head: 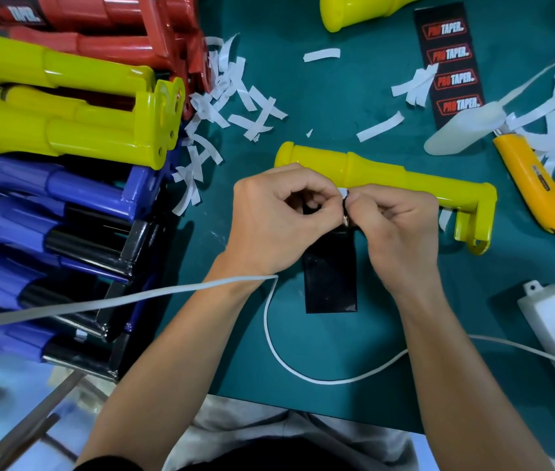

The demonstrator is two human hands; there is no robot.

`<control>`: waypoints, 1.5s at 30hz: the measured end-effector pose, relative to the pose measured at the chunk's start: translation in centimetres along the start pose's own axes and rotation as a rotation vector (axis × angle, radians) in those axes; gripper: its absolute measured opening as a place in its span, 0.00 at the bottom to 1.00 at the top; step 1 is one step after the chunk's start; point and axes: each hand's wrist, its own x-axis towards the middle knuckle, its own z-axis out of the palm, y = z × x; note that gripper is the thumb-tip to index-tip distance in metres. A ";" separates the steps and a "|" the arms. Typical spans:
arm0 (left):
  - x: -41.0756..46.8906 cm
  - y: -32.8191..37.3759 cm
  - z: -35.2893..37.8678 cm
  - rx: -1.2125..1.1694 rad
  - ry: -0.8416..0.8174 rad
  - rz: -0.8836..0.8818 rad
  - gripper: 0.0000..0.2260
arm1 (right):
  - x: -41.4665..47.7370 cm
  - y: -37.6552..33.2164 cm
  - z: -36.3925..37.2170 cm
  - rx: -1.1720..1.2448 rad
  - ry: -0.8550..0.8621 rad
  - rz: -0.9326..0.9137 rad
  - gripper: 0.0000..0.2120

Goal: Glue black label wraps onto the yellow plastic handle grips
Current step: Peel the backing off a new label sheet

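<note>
Left grip (269, 215) and right grip (401, 226) both pinch the top edge of the black label (332, 280), close in front of the yellow handle (388, 178) on the tabletop (337, 113). Risk: picking at that edge may crease the label, or exposed adhesive may snag stray paper strips (235, 96).

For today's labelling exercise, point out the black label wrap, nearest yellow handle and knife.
black label wrap (332, 283), head view, lower half
yellow handle (378, 173), head view, shaft
knife (537, 186), head view, body
</note>
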 end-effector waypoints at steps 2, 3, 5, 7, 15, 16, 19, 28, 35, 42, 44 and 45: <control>0.0 0.2 0.1 -0.033 0.021 -0.027 0.03 | -0.1 0.1 -0.1 -0.022 0.003 -0.021 0.15; 0.0 0.2 0.1 -0.049 0.027 -0.042 0.03 | -0.2 0.2 -0.1 -0.034 0.006 -0.038 0.15; 0.1 0.1 0.0 -0.060 0.023 -0.067 0.04 | -0.3 0.3 -0.2 -0.058 0.011 -0.084 0.13; 0.2 0.0 0.0 -0.058 0.018 -0.092 0.05 | -0.3 0.5 -0.2 -0.081 0.005 -0.118 0.14; 0.3 0.2 -0.1 -0.116 0.013 -0.139 0.06 | -0.1 0.7 -0.3 0.013 0.029 -0.111 0.13; 0.4 0.3 -0.1 -0.124 0.009 -0.135 0.07 | 0.0 0.5 -0.4 0.064 0.024 -0.095 0.15; 0.4 0.5 -0.4 -0.137 -0.008 -0.106 0.09 | 0.3 0.4 -0.6 0.220 0.009 -0.026 0.18; 0.2 0.6 -0.5 -0.171 -0.002 -0.109 0.09 | 0.6 0.0 -0.9 0.367 -0.040 0.156 0.14; -0.4 1.0 -0.3 -0.172 -0.038 -0.099 0.08 | -0.6 -0.4 -0.3 -0.002 0.053 -0.126 0.14; 0.0 0.9 -0.6 -0.235 -0.091 -0.148 0.07 | -1.0 -0.2 -0.2 -0.176 0.089 -0.263 0.09; 0.0 0.7 -0.6 -0.206 -0.078 -0.144 0.08 | -1.1 -0.2 -0.1 -0.176 0.083 -0.259 0.07; 0.0 0.7 -0.5 -0.200 -0.072 -0.141 0.08 | -1.1 -0.2 0.0 -0.165 0.083 -0.253 0.06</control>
